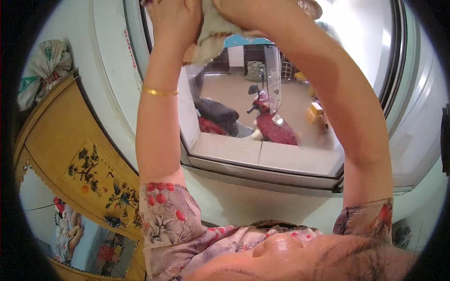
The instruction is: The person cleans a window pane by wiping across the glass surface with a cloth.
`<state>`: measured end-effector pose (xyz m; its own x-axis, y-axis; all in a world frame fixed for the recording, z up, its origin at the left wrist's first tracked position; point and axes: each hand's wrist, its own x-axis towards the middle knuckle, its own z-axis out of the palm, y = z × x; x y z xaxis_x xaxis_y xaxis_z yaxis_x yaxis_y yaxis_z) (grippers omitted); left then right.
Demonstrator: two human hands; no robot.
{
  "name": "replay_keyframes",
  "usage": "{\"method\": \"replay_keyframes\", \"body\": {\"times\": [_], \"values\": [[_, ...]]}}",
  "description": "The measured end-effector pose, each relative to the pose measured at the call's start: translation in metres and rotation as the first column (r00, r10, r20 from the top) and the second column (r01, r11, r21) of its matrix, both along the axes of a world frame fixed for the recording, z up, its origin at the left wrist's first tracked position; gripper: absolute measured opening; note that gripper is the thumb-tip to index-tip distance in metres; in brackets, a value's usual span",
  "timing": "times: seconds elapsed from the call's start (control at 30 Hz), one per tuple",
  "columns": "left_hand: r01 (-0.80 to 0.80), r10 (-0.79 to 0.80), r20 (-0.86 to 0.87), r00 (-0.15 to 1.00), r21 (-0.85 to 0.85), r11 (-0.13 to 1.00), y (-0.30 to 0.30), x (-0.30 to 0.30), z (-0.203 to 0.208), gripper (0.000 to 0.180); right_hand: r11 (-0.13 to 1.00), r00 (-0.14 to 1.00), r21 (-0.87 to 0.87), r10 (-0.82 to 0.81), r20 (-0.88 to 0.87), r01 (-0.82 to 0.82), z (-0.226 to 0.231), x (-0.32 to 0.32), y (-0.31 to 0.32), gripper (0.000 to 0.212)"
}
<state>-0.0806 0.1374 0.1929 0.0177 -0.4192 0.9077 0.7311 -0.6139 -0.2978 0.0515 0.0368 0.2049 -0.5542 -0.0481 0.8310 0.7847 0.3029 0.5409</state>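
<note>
Both my arms are raised to a window pane (300, 75). My left hand (176, 18), with a gold bangle on its wrist, grips a pale beige cloth (211, 40) near the top edge of the view. My right hand (230, 8) is on the same cloth from the right, and its fingers are mostly cut off by the top edge. The cloth is bunched between the two hands and hangs down against the glass. My floral short sleeves show at the bottom.
A stone window sill (262, 154) and a grey window frame (262, 173) lie below my arms. Through the glass a red scooter (274, 124) stands on a courtyard floor. At left is a yellow wooden cabinet (56, 136) with painted flowers, and a tied bag (44, 65) sits above it.
</note>
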Motion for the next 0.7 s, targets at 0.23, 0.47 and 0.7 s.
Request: {"method": "replay_keyframes", "body": {"times": [0.23,0.47,0.7], "values": [[0.073,-0.103,-0.053,0.993,-0.402,0.913,-0.024,-0.004,-0.144,0.055,0.997,0.995,0.011,-0.082,0.062,0.082,-0.096,-0.024,-0.008,0.041],[0.026,-0.333,-0.206,0.920,-0.816,0.577,-0.109,0.016,-0.287,0.064,0.867,0.965,-0.427,-0.212,0.153,0.258,-0.242,0.018,-0.071,0.042],[0.038,-0.413,-0.347,0.842,-0.726,0.686,-0.129,0.046,-0.325,0.070,0.705,0.901,-0.564,-0.369,0.226,0.430,-0.274,0.071,-0.135,0.042]]}}
